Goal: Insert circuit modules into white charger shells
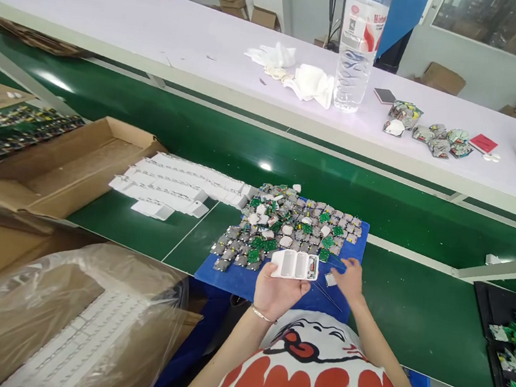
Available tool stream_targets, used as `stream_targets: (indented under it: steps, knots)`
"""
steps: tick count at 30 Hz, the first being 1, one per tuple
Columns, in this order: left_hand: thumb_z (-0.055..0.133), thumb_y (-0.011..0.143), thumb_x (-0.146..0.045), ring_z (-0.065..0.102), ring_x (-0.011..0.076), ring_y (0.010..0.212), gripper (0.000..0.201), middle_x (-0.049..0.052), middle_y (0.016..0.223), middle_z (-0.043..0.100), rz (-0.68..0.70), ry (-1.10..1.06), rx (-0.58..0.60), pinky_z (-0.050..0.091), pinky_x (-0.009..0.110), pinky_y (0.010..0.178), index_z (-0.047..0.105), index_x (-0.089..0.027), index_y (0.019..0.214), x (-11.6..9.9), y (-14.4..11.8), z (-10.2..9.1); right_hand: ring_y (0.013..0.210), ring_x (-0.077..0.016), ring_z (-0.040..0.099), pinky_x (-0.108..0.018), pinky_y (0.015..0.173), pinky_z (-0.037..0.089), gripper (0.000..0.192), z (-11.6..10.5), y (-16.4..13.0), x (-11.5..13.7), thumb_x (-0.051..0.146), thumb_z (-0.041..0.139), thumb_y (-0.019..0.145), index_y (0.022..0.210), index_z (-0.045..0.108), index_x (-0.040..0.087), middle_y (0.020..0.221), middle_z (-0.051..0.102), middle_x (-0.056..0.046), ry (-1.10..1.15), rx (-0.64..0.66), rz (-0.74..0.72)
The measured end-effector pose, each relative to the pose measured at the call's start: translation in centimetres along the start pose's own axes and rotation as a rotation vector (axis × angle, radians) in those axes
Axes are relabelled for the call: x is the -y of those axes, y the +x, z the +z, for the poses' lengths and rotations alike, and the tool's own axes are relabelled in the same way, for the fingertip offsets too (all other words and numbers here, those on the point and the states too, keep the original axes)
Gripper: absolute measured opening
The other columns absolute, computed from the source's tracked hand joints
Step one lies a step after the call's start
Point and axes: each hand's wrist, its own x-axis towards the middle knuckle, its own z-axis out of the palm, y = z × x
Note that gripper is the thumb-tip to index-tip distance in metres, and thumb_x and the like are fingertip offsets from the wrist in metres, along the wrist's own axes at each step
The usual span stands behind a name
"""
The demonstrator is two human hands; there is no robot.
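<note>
From my remote seat I have the left hand (278,296) closed around a white casing (286,265), thumb along one side and fingers beneath, its compartments facing up and a small electronic part (312,267) sitting in the right-hand end one. I have it raised over the near side of the blue mat (357,254), just in front of the heaped circuit modules (312,229). My right hand (349,279) is bent low over the mat's right side, fingers curled close to a small pale piece (331,279); I cannot tell whether they pinch it or merely hover. What worries me most is the left grip: if I tip the casing, the part could slide out, since I see nothing covering it, and it would be hard to pick out among similar modules. Squeezing the walls too hard might flex them. A thin metal tool (328,294) lies just below the right hand, so a careless sweep of my wrist could knock it toward the edge of the desk (412,310). Swinging the left hand away from me might also topple loose modules from the heap.
</note>
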Motion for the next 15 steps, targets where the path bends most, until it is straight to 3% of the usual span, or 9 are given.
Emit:
stream_targets:
  steps: [4, 7, 9, 12, 15]
  knots:
    - [0.064, 0.064, -0.032, 0.060, 0.0245, 0.091, 0.033, 0.006, 0.100, 0.068, 0.041, 0.021, -0.056, 0.045, 0.030, 0.064, 0.065, -0.021, 0.095, -0.7, -0.3, -0.1, 0.109, -0.0366, 0.050, -0.047, 0.088, 0.043, 0.054, 3.5, -1.3, 0.7, 0.043, 0.068, 0.066, 0.109, 0.062, 0.011, 0.116, 0.053, -0.021, -0.145, 0.106, 0.037]
    - [0.065, 0.062, -0.032, 0.061, 0.0244, 0.089, 0.033, 0.006, 0.100, 0.068, 0.049, 0.022, -0.076, 0.046, 0.031, 0.064, 0.066, -0.021, 0.093, -0.7, -0.4, -0.2, 0.104, -0.0345, 0.053, -0.045, 0.085, 0.044, 0.041, 4.9, -0.9, 0.9, 0.027, 0.061, 0.072, 0.107, 0.062, 0.006, 0.112, 0.055, -0.024, -0.203, 0.194, 0.015]
    - [0.065, 0.062, -0.032, 0.061, 0.0237, 0.087, 0.032, 0.005, 0.100, 0.068, 0.047, 0.013, -0.075, 0.046, 0.031, 0.065, 0.066, -0.022, 0.092, -0.6, -0.4, -0.2, 0.102, -0.0299, 0.055, -0.042, 0.088, 0.043, 0.035, 4.8, -0.3, 0.7, 0.015, 0.057, 0.070, 0.104, 0.064, 0.008, 0.106, 0.060, -0.020, -0.206, 0.276, -0.067]
    - [0.064, 0.063, -0.030, 0.062, 0.0233, 0.087, 0.030, 0.004, 0.099, 0.069, 0.039, -0.001, -0.064, 0.047, 0.032, 0.065, 0.066, -0.022, 0.092, -0.5, -0.4, -0.4, 0.112, -0.0219, 0.051, -0.037, 0.103, 0.032, 0.049, 3.2, 0.1, -0.1, 0.001, 0.055, 0.059, 0.103, 0.066, 0.021, 0.103, 0.065, -0.006, -0.172, 0.397, -0.271]
    - [0.063, 0.064, -0.029, 0.062, 0.0235, 0.088, 0.030, 0.005, 0.100, 0.069, 0.033, -0.015, -0.044, 0.048, 0.033, 0.066, 0.066, -0.022, 0.092, -0.6, -0.4, -0.5, 0.124, -0.0186, 0.041, -0.039, 0.110, 0.018, 0.056, 1.3, -0.5, -1.2, -0.001, 0.054, 0.057, 0.102, 0.065, 0.031, 0.111, 0.064, 0.003, -0.150, 0.414, -0.373]
